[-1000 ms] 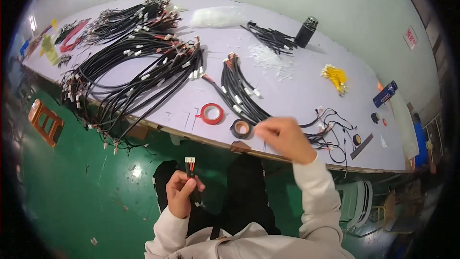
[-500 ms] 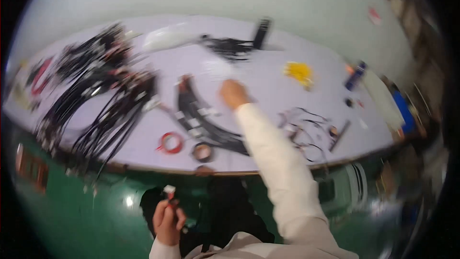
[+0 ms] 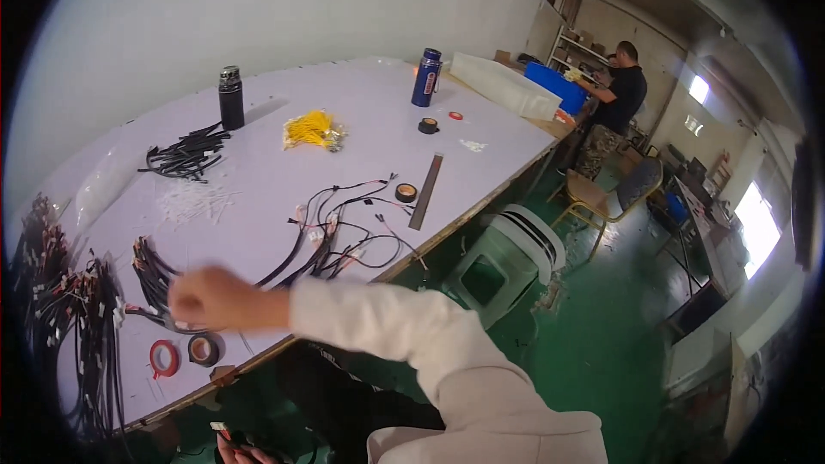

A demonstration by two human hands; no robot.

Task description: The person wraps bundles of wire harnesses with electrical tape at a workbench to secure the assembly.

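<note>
Since the earlier frame, your right grip (image 3: 210, 301) has moved away from the scattered white strips (image 3: 202, 202) to the black cable bundle (image 3: 151, 282) near the front edge of the surface (image 3: 369, 146). It is blurred, so you cannot tell whether its fingers hold anything. Largest there, a cable heap (image 3: 86, 309) fills the left end; smaller, a red tape roll (image 3: 174, 359) and black tape roll (image 3: 215, 347) sit by the front edge. Beyond that edge, your left grip (image 3: 247, 455) is clamped on a cable tipped with a small white connector (image 3: 219, 425).
</note>
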